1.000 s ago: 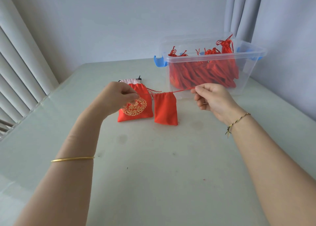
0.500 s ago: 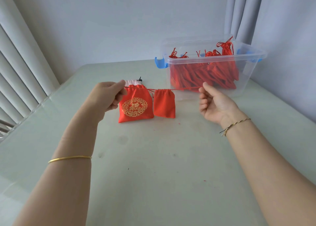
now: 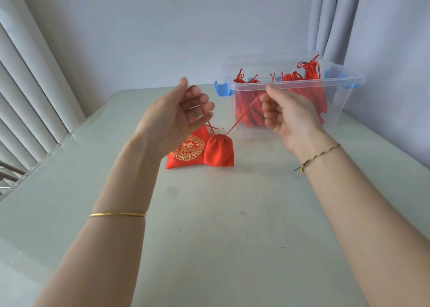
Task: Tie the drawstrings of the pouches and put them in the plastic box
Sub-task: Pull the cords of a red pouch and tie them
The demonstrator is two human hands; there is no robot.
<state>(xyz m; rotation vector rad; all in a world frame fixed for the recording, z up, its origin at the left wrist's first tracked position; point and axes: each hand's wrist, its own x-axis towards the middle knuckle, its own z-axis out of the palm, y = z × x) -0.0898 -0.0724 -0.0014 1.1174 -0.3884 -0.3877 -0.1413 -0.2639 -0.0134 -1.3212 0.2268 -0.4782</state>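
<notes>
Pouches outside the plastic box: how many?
2: plain red pouch, drawstrings held by left hand and right hand; gold-embroidered pouch on the table beside it. Others may be hidden.

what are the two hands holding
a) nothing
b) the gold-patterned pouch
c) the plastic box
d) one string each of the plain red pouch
d: the strings of the plain red pouch run up into the left hand and the right hand, each gripping one.
</notes>
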